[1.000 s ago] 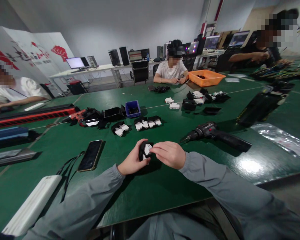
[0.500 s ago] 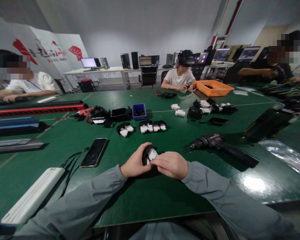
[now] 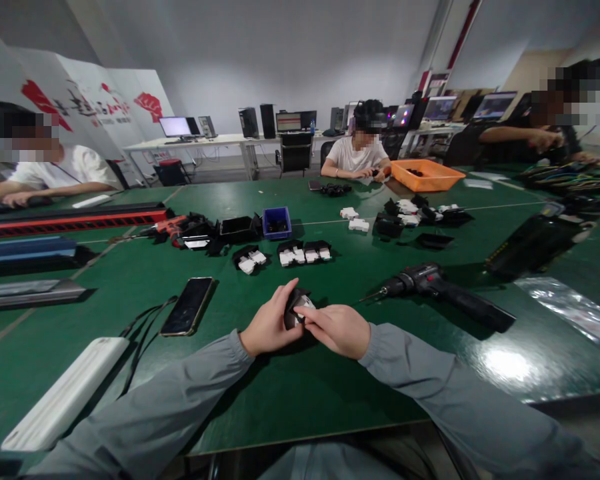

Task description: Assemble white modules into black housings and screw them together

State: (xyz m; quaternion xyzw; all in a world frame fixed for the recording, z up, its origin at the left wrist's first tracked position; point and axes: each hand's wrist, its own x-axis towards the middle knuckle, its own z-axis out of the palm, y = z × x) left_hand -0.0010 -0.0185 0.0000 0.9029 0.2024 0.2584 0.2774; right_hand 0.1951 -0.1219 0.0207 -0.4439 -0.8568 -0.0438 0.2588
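My left hand (image 3: 271, 323) curls around a small black-and-white plastic part (image 3: 296, 311) just above the green table. My right hand (image 3: 337, 328) presses its fingertips onto the white face of that part; whether they pinch anything smaller is hidden. Beyond my hands lie similar black-and-white parts (image 3: 304, 253) in a row, with another such part (image 3: 249, 260) to their left. A cordless drill (image 3: 437, 293) lies right of my right hand, its bit pointing toward the hands.
Left of me are a phone (image 3: 189, 305) and a long white case with a strap (image 3: 67, 393). A blue bin (image 3: 277, 223), a black tray (image 3: 237, 229) and a red drill (image 3: 167, 230) stand farther back. Co-workers sit around the table, one beside an orange basket (image 3: 427, 175).
My right fingers have shifted slightly left and up over the white face of the part. My left fingers have straightened a little while keeping hold of it.
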